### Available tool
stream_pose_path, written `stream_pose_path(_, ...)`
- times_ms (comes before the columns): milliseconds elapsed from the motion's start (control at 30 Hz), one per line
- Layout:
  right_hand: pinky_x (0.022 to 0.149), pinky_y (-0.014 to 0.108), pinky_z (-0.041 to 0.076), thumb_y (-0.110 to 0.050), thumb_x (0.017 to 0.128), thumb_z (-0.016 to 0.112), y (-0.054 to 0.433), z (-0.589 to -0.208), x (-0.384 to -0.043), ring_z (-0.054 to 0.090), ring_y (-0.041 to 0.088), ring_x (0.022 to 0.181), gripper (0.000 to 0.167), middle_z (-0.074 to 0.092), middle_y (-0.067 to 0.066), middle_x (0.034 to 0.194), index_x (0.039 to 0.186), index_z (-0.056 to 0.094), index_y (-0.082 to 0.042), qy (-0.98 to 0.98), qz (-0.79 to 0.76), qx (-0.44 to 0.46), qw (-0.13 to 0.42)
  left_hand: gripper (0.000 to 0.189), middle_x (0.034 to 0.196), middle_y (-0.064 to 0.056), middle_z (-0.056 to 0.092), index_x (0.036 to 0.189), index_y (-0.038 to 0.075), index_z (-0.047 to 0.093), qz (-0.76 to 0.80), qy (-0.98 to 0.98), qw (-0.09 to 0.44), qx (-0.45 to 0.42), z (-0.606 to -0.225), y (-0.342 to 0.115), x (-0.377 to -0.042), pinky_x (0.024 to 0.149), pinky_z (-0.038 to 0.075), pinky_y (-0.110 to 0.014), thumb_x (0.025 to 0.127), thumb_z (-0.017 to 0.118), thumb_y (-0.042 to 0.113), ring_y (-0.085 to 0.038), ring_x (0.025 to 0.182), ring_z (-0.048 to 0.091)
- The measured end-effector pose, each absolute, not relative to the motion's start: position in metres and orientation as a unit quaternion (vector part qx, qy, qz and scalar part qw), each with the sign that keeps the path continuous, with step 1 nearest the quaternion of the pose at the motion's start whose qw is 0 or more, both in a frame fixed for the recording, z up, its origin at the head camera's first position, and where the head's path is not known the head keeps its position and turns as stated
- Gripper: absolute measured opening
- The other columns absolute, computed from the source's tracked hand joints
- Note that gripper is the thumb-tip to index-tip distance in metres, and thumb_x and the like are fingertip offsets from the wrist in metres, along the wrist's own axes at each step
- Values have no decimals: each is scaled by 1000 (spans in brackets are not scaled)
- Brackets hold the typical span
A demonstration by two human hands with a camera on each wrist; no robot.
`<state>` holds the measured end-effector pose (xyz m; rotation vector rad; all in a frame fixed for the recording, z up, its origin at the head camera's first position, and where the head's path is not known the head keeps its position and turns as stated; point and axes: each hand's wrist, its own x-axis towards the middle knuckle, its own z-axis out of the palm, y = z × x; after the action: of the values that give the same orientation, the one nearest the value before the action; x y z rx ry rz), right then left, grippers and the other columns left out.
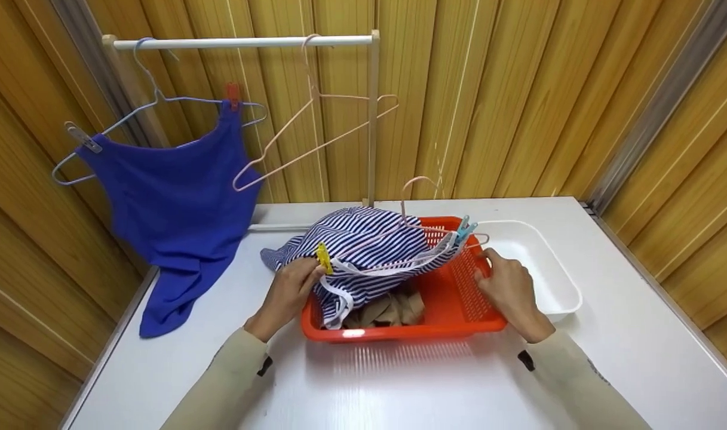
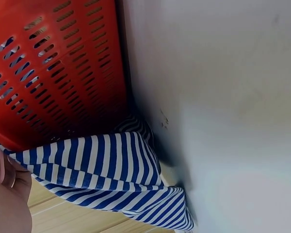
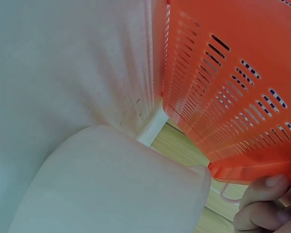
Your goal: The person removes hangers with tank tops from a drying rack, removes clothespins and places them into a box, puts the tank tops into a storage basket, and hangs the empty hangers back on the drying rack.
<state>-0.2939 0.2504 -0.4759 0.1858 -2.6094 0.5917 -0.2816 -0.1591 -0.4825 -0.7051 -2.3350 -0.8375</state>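
Note:
A red plastic basket point(image 1: 453, 298) stands in the middle of the white table. Across it lies a navy-and-white striped garment point(image 1: 369, 233) on a pink hanger point(image 1: 420, 177), with a yellow clothespin point(image 1: 324, 258) and a light blue clothespin point(image 1: 466, 229) on it. At the basket's left rim, my left hand point(image 1: 290, 285) grips the striped cloth just beside the yellow clothespin. My right hand point(image 1: 509, 286) holds the basket's right rim with curled fingers point(image 3: 259, 213). Part of the garment hangs outside the basket in the left wrist view. Brown cloth point(image 1: 393, 307) lies inside the basket.
A white tub point(image 1: 533, 251) stands right of the basket, partly hidden. Behind left, a rack point(image 1: 244, 42) carries a blue tank top point(image 1: 178, 197) clipped to a blue hanger point(image 1: 154, 89), and a bare pink hanger point(image 1: 312, 101). Wood-patterned panels point(image 1: 488, 101) wall the table point(image 1: 399, 388).

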Motion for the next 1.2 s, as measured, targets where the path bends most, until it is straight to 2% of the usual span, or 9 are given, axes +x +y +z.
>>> stream_pose_path(133, 46, 35, 38, -14, 85, 66, 251, -471, -296, 47, 22, 52, 24, 55, 8, 59, 106, 66, -1, -953, 198, 87, 213, 14, 76, -2, 54, 84, 11, 58, -315, -870, 278, -259, -483, -160, -282, 70, 44, -32, 96, 61, 17, -15, 74, 53)
stream_pose_path(367, 51, 29, 37, -17, 91, 66, 261, -437, -297, 49, 17, 58, 25, 57, 4, 66, 113, 68, -6, -967, 164, 138, 134, 15, 74, 0, 52, 83, 11, 57, -313, -870, 280, -258, -485, -160, -281, 68, 42, -30, 97, 60, 17, -13, 72, 50)
stream_pose_path(467, 57, 32, 44, -10, 91, 67, 265, -416, -301, 55, 19, 65, 24, 63, 7, 80, 114, 68, -6, -955, 178, 175, 160, 16, 73, 0, 50, 82, 11, 56, -312, -868, 283, -263, -483, -158, -282, 67, 42, -30, 96, 61, 17, -13, 71, 50)
stream_pose_path(600, 72, 44, 52, -5, 91, 66, 268, -392, -311, 64, 27, 86, 33, 65, 13, 107, 124, 63, -7, -935, 200, 218, 193, 16, 74, -1, 52, 82, 11, 57, -314, -867, 282, -264, -481, -156, -283, 68, 44, -32, 97, 61, 16, -15, 72, 52)
stream_pose_path(733, 94, 56, 49, -4, 97, 56, 267, -381, -323, 59, 39, 115, 47, 53, 17, 136, 143, 46, -10, -942, 205, 235, 123, 14, 78, -2, 58, 85, 11, 60, -312, -870, 279, -260, -482, -156, -283, 71, 47, -34, 97, 60, 17, -16, 76, 57)
stream_pose_path(833, 105, 60, 40, -4, 99, 50, 265, -382, -330, 50, 43, 130, 53, 45, 19, 147, 150, 35, -8, -949, 198, 239, 51, 12, 79, -3, 60, 85, 11, 61, -310, -871, 280, -258, -484, -157, -282, 72, 48, -35, 97, 61, 16, -17, 77, 59)
stream_pose_path(933, 107, 59, 38, -5, 100, 51, 264, -386, -335, 48, 43, 132, 49, 48, 21, 146, 147, 40, -4, -950, 196, 242, 28, 13, 78, -3, 58, 84, 11, 59, -305, -871, 284, -260, -484, -157, -281, 71, 47, -35, 97, 61, 15, -17, 76, 57)
stream_pose_path(1067, 102, 58, 43, -4, 98, 54, 264, -388, -336, 56, 42, 122, 37, 59, 21, 133, 135, 53, 0, -944, 206, 251, 56, 16, 75, -2, 54, 82, 11, 56, -302, -869, 288, -266, -483, -155, -283, 68, 45, -33, 97, 60, 15, -16, 73, 54)
stream_pose_path(1200, 95, 56, 49, -1, 96, 58, 264, -387, -336, 63, 38, 112, 33, 65, 19, 123, 129, 58, 0, -937, 220, 261, 73, 14, 76, -2, 57, 83, 11, 58, -302, -867, 293, -267, -482, -155, -283, 69, 46, -33, 96, 61, 14, -16, 74, 56)
